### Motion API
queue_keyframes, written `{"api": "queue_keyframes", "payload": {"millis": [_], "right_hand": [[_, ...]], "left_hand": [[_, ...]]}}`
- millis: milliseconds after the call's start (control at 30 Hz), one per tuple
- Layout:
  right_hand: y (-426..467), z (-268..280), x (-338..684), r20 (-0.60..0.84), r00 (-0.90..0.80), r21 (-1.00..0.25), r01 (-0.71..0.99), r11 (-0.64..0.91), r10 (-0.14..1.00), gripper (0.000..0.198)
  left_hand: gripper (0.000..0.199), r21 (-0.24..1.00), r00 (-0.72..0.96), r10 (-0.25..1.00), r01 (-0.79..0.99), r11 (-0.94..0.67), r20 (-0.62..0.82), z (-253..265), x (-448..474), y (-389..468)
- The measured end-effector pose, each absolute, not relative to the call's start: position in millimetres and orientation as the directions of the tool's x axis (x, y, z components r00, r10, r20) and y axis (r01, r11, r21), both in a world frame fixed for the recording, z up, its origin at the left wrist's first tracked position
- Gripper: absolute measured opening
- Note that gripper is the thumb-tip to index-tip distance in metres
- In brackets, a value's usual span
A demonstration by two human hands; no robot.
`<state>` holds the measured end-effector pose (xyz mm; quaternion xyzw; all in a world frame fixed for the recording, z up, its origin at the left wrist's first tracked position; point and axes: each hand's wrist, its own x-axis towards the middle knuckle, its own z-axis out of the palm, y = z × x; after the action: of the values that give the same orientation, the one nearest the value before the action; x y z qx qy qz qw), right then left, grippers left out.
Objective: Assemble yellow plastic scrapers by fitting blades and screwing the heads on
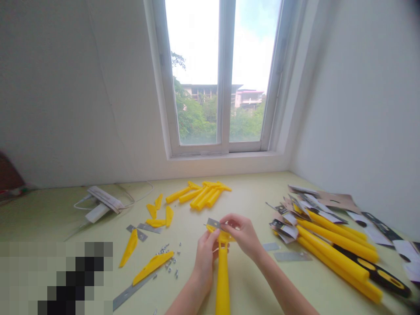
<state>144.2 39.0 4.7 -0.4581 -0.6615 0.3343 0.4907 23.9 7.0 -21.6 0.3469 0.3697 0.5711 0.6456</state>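
A long yellow plastic scraper handle (222, 280) is taken as the landmark. If its shaft is poorly steadied, its broad yellow head (225, 237) could be twisted out of the grip. The thin grey rectangular metal blade (213, 222) at the far edge of the head could be pushed askew by uneven pressure; skin could be nicked if its edge is sharp, which cannot be judged here. The small silvery metal screws (169, 270), scattered to the left of the handle, could be swept away by a careless reach.

The handle lies between the two hands, its shaft directed towards the wearer. The head is gripped from the left side by the closed left hand (206, 250); the right end of the blade is pinched by the right hand (242, 231). Whether the blade is seated flat on the head cannot be told.
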Motion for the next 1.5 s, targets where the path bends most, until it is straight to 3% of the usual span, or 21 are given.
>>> {"api": "queue_keyframes", "payload": {"millis": [367,533,700,800,1133,1500], "right_hand": [[31.6,11.6,140.6,0.377,-0.15,-0.88,0.249,0.404,0.914,0.013],[38.6,13.8,150.7,0.265,-0.134,-0.952,0.119,0.281,0.955,0.026],[37.3,16.5,154.6,0.057,-0.267,-0.998,0.012,0.062,0.962,0.032],[29.7,19.9,149.3,0.015,-0.349,-0.998,-0.055,-0.004,0.937,0.035],[24.0,25.9,145.4,0.073,-0.262,-0.966,-0.26,0.003,0.962,0.023],[21.0,33.1,149.0,0.181,-0.164,-0.953,-0.273,0.131,0.97,0.023]], "left_hand": [[0.023,0.823,0.086,0.996,-0.563,0.073,-0.03,-11.6,22.1,6.7],[0.024,0.865,0.016,1.0,-0.502,-0.003,0.012,-1.3,16.1,6.7],[0.027,0.877,-0.101,0.995,-0.476,-0.065,0.019,3.6,4.8,11.3],[0.028,0.889,-0.09,0.995,-0.453,-0.07,0.032,5.3,2.1,12.2],[0.03,0.885,-0.01,0.998,-0.461,-0.057,0.059,17.7,3.9,5.6],[0.025,0.902,-0.046,0.988,-0.405,-0.153,0.147,24.3,5.5,0.8]]}}
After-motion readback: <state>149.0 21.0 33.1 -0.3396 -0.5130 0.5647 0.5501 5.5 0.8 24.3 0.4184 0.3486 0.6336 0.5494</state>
